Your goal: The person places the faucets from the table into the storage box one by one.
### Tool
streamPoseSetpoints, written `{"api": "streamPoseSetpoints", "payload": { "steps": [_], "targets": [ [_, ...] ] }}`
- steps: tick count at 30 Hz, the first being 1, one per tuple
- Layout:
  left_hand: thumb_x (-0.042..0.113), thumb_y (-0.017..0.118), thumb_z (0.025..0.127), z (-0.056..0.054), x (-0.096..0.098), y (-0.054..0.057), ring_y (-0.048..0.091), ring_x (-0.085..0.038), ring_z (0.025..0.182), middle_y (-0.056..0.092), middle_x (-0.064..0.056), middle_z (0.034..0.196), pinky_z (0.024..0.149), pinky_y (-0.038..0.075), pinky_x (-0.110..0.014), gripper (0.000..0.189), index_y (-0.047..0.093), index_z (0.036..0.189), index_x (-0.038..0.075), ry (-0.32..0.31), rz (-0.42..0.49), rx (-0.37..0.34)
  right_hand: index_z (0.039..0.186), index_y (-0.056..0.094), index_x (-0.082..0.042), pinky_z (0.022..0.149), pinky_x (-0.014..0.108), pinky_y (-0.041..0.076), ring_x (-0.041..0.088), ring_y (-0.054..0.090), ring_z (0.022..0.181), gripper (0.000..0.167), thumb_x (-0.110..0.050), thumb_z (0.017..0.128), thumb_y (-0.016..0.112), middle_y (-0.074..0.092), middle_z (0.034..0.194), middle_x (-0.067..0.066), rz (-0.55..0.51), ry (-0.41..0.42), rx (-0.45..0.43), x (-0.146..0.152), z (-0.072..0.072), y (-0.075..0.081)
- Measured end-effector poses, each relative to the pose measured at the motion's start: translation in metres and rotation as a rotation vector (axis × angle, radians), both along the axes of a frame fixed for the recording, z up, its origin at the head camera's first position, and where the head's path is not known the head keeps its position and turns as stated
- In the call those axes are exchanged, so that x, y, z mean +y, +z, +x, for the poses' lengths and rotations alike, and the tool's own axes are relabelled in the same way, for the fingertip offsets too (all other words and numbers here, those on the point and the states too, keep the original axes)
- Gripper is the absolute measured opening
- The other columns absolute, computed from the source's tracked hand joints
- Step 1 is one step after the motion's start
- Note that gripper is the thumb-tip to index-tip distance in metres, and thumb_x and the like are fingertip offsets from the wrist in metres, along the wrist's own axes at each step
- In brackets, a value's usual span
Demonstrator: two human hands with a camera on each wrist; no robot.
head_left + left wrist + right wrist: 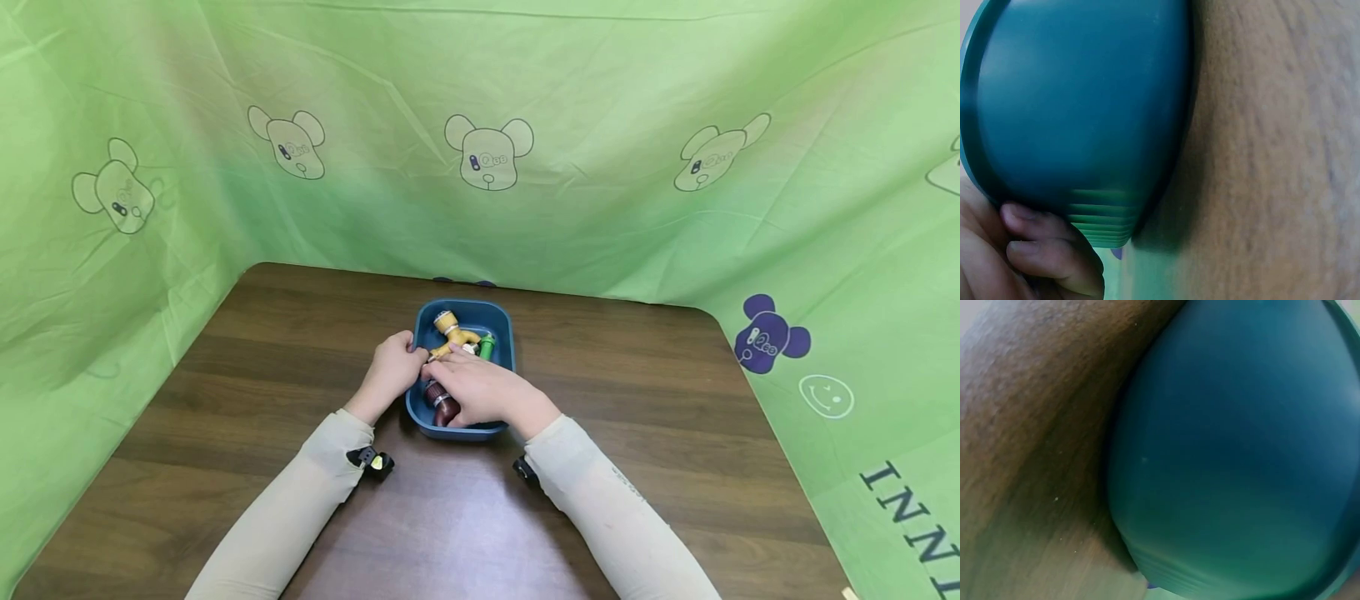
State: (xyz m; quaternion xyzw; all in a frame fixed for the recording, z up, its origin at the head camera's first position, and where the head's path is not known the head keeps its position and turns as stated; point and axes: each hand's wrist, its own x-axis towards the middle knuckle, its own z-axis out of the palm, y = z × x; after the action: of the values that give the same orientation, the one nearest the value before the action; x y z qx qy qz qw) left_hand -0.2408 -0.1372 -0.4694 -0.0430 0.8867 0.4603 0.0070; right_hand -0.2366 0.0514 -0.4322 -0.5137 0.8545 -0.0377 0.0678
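Observation:
A blue plastic bin (512, 333) stands on the table with several toy-like pipe pieces inside. Among them are a yellow branched piece (447, 323) with a silver-banded end, a green tube (487, 346) and a dark maroon bent piece (444, 407). My left hand (392, 367) grips the bin's left rim; the left wrist view shows its curled fingers (1054, 256) against the outer wall. My right hand (483, 387) reaches over the bin, its fingers at the left inner side near the yellow piece. Whether it pinches anything is hidden. The right wrist view shows mostly the bin's outer wall (1229, 444).
The brown wood-grain table (637, 400) spreads around the bin. A green printed cloth (585, 225) hangs behind the table and along both sides. A small pale object (849, 593) shows at the lower right table edge.

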Motion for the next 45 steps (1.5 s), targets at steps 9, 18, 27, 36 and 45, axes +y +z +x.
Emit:
{"api": "streamPoseSetpoints", "payload": {
  "steps": [9,18,27,36,45],
  "targets": [
    [0.019,0.06,0.09,-0.0006,-0.0007,-0.0003,0.047,-0.022,0.062,0.041,-0.001,0.065,0.054,0.034,-0.031,0.025,0.045,0.072,0.012,-0.005,-0.009,0.019,0.136,0.048,-0.011,0.125,0.045,0.021,0.024,0.047,0.141,0.076,-0.036,0.077,0.089,0.058,0.142,0.009,0.019,-0.001,-0.005,-0.0029,-0.0006,0.0014],
    [0.019,0.06,0.092,-0.0006,-0.001,0.0004,0.048,-0.023,0.062,0.041,-0.002,0.066,0.054,0.034,-0.031,0.026,0.046,0.073,0.011,-0.008,-0.015,0.012,0.137,0.047,-0.01,0.126,0.045,0.02,0.024,0.045,0.142,0.077,-0.036,0.078,0.089,0.056,0.145,0.009,0.043,-0.007,-0.006,-0.0045,-0.0011,0.0003],
    [0.019,0.06,0.093,-0.0006,-0.0007,0.0017,0.049,-0.022,0.063,0.042,-0.002,0.066,0.054,0.035,-0.03,0.025,0.046,0.074,0.011,-0.004,0.0,-0.008,0.14,0.045,-0.01,0.126,0.046,0.019,0.025,0.044,0.143,0.079,-0.034,0.079,0.088,0.056,0.144,0.009,0.063,-0.012,-0.025,-0.0061,-0.0005,0.0031],
    [0.019,0.061,0.092,0.0013,0.0005,0.0035,0.05,-0.022,0.065,0.043,-0.002,0.066,0.055,0.036,-0.03,0.025,0.047,0.074,0.01,-0.006,0.001,-0.018,0.14,0.044,-0.011,0.125,0.049,0.019,0.025,0.044,0.143,0.079,-0.03,0.078,0.09,0.055,0.145,0.011,0.066,-0.019,-0.056,-0.0057,0.0011,0.0081],
    [0.019,0.06,0.092,0.0008,0.0001,0.0029,0.049,-0.022,0.064,0.043,-0.002,0.066,0.055,0.035,-0.03,0.025,0.047,0.074,0.011,-0.003,0.006,-0.02,0.139,0.045,-0.012,0.125,0.048,0.02,0.026,0.044,0.143,0.078,-0.032,0.078,0.09,0.055,0.145,0.01,0.04,-0.006,-0.051,-0.0033,-0.0004,0.0039]
  ]
}}
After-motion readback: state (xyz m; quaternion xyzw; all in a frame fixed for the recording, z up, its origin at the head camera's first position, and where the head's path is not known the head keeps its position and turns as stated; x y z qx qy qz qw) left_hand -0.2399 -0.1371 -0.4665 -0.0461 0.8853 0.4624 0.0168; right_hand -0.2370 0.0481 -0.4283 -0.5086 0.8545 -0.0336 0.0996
